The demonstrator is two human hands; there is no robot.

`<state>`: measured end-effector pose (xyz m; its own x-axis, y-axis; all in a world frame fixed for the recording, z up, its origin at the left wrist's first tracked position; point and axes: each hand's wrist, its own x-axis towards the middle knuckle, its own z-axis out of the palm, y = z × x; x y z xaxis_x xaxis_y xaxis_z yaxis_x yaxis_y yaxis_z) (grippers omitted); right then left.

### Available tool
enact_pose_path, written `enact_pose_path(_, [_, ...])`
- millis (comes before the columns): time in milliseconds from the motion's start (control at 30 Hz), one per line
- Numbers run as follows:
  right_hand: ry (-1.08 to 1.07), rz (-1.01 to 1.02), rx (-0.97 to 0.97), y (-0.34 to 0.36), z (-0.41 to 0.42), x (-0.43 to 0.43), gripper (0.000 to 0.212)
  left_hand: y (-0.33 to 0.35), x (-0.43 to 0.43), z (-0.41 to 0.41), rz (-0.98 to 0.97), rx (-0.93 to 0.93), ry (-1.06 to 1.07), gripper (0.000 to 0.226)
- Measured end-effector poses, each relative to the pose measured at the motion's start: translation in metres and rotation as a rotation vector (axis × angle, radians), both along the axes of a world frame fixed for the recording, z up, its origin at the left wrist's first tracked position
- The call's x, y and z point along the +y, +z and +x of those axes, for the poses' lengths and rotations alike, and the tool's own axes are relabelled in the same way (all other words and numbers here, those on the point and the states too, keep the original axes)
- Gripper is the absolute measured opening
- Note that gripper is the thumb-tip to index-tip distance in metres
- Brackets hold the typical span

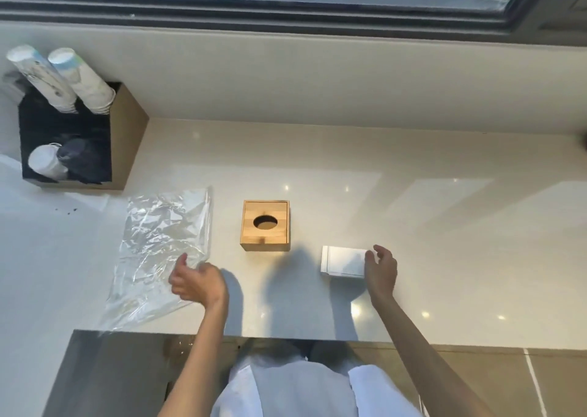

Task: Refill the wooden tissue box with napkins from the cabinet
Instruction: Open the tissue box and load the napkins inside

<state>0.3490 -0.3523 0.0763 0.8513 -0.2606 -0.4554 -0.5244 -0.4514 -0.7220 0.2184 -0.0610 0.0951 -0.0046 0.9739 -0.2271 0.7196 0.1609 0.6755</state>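
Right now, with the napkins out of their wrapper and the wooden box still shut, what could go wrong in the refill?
1. The plastic wrapper overhangs the counter edge beside the left hand; a brush could send it to the floor.
2. The napkin stack is loose; the right hand at its end might fan or scatter it.
3. The wooden tissue box has its lid on, so it must be opened first.

Glossy pale countertop (413,168) w/ ceiling-light reflections, running along a cream wall (317,79). Dark-framed window (254,6) above. Beige tiled floor (508,381) at bottom right.
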Motion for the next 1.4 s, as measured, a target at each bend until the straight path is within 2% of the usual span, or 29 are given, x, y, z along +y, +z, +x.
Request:
enact_pose_path(67, [0.233,-0.102,-0.228,0.009,0.006,0.036,0.029,0.006,0.003,0.027,-0.057,-0.030,-0.254,0.038])
enact_pose_path(167, [0.636,-0.173,-0.435,0.020,0.020,0.100,0.020,0.009,0.022,0.063,-0.186,0.016,-0.601,0.041])
enact_pose_path(267, [1.036,-0.340,-0.449,0.025,0.032,0.155,0.039,0.009,0.041,0.084,-0.433,0.037,-0.787,0.045])
enact_pose_path(333, [1.233,-0.481,-0.469,0.022,0.034,0.178,0.054,0.014,0.049,0.089,-0.524,0.031,-0.881,0.043])
enact_pose_path(467, [1.436,-0.676,-0.443,0.004,0.032,0.188,0.062,0.030,0.056,0.081,-0.709,-0.095,-1.006,0.039])
enact_pose_path(633, [1.350,-0.626,-0.544,0.008,0.026,0.194,0.053,0.010,0.063,0.070,-0.842,-0.197,-0.985,0.048])
enact_pose_path(733, [1.348,-0.597,-0.524,0.012,0.023,0.193,0.043,-0.001,0.068,0.066,-0.881,-0.221,-0.965,0.046])
enact_pose_path(800, [1.396,-0.616,-0.421,0.024,0.025,0.196,0.034,-0.007,0.070,0.065,-0.909,-0.243,-0.973,0.044])
enact_pose_path(867, [1.530,-0.649,-0.290,0.040,0.041,0.200,0.035,-0.013,0.073,0.068,-0.885,-0.244,-1.003,0.042])
enact_pose_path(933, [1.622,-0.554,-0.045,0.059,0.071,0.204,0.040,-0.015,0.074,0.071,-0.857,-0.256,-0.996,0.039])
enact_pose_path(1000, [1.443,-0.193,0.199,0.076,0.101,0.206,0.039,-0.018,0.076,0.073,-0.903,-0.287,-0.935,0.040])
enact_pose_path(1033, [1.315,-0.026,0.220,0.079,0.113,0.206,0.033,-0.019,0.077,0.073,-0.931,-0.294,-0.906,0.042])
enact_pose_path(1100, [1.067,0.121,0.098,0.074,0.129,0.213,0.024,-0.020,0.076,0.074,-0.968,-0.295,-0.856,0.047])
enact_pose_path(1167, [0.896,0.097,-0.014,0.063,0.133,0.226,0.022,-0.018,0.076,0.074,-0.946,-0.265,-0.836,0.050])
enact_pose_path(1300, [0.784,0.055,-0.075,0.043,0.129,0.243,0.025,-0.018,0.071,0.074,-0.800,-0.162,-0.906,0.056])
enact_pose_path(1333, [0.807,0.045,-0.079,0.043,0.130,0.242,0.028,-0.014,0.068,0.075,-0.711,-0.070,-0.953,0.056])
enact_pose_path(1400, [0.852,0.027,-0.107,0.049,0.131,0.230,0.039,-0.005,0.058,0.076,-0.344,0.181,-1.003,0.054])
